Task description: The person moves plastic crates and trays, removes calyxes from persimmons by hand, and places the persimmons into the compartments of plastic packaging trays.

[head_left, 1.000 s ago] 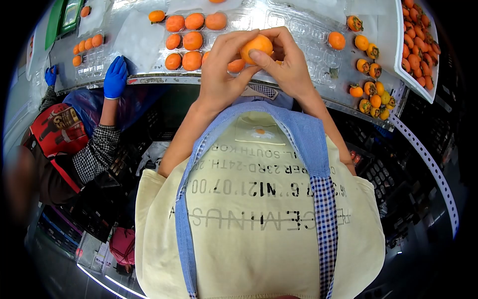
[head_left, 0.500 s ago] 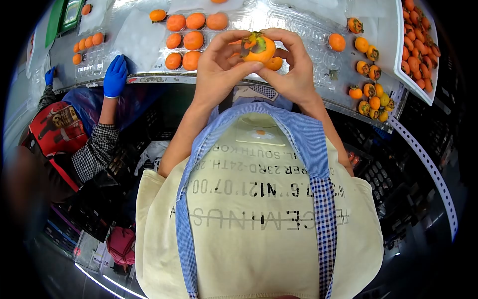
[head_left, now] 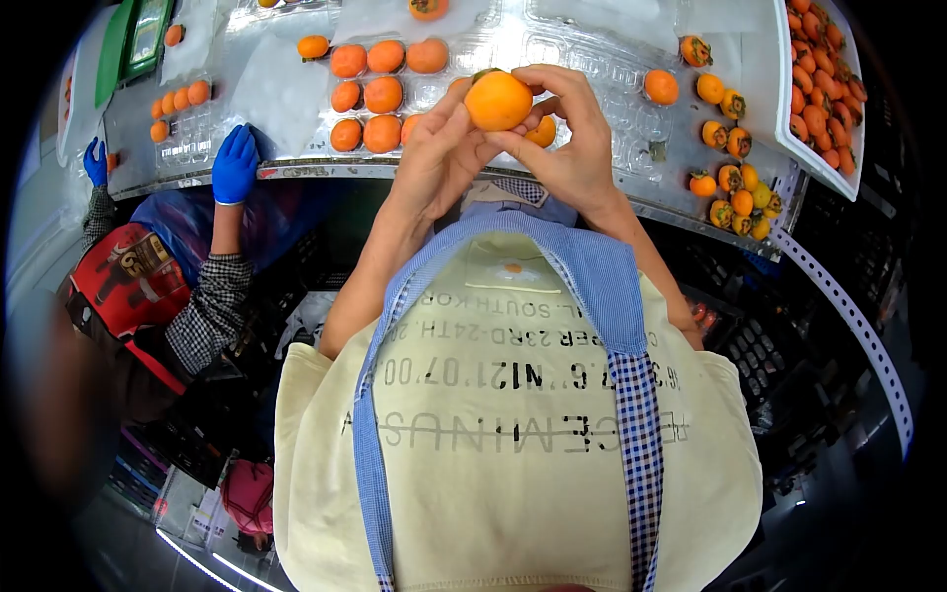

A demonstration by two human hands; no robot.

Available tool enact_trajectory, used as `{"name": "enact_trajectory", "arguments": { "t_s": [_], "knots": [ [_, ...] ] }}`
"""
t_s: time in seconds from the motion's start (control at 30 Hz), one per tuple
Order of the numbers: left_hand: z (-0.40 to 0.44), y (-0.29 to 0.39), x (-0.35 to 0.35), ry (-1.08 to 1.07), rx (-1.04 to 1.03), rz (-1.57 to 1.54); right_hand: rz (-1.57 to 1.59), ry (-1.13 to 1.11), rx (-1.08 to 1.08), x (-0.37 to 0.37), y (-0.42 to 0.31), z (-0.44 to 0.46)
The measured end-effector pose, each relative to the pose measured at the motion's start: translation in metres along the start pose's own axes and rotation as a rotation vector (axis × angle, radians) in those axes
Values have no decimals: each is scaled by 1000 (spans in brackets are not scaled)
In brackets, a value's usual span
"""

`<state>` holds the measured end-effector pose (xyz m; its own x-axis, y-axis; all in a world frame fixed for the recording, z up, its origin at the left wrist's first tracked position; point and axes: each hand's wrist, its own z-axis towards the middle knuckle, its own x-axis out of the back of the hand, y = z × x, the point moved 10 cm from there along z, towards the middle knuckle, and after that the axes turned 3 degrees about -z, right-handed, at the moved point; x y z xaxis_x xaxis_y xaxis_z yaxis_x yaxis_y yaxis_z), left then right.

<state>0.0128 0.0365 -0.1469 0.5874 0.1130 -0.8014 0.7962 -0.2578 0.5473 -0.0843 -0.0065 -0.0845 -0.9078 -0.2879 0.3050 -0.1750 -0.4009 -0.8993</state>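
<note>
Between both hands, above the near edge of the metal table (head_left: 326, 170), is an orange persimmon (head_left: 498, 101), its smooth side facing me and a bit of green calyx at its top. My left hand (head_left: 439, 148) has its fingers closed against the fruit's left side. My right hand (head_left: 572, 133) grips it from the right, fingers bent around it. A second persimmon (head_left: 542, 131) shows beneath my right fingers; whether that hand touches it is unclear. Rows of persimmons (head_left: 383, 95) in a clear plastic tray lie beyond my left hand.
At the right, loose persimmons (head_left: 730, 178) lie near a white bin (head_left: 789, 99) full of smaller-looking orange fruit. A single persimmon (head_left: 661, 87) sits on clear trays. A co-worker's blue-gloved hand (head_left: 236, 165) rests at the table edge on the left.
The persimmon in my hands has turned from its green calyx side to its smooth side. My left hand has shifted its hold. The co-worker's gloved hands appear slightly lower.
</note>
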Motion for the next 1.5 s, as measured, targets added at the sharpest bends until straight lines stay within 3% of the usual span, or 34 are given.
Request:
{"name": "enact_trajectory", "arguments": {
  "t_s": [0.2,0.4,0.5,0.73,1.0,1.1,1.23,1.5],
  "knots": [
    [8,-15,10,138,167,-45,-72,-33,-99,1,13,2],
    [19,-21,22,267,279,127,-198,-134,-123,5,23,15],
    [-8,-25,32,292,205,353,-232,-198,-64,-8,18,-12],
    [-9,-7,25,306,59,630,49,-184,-223,-4,38,-22],
    [-8,-3,20,297,73,800,186,-158,-308,6,53,-30],
    [-7,7,26,333,28,757,289,-20,-585,44,95,-49],
    [-7,23,36,350,-38,752,38,71,-566,100,113,-62],
    [-1,30,39,300,-69,770,-670,-335,-278,52,85,-67]
  ]
}}
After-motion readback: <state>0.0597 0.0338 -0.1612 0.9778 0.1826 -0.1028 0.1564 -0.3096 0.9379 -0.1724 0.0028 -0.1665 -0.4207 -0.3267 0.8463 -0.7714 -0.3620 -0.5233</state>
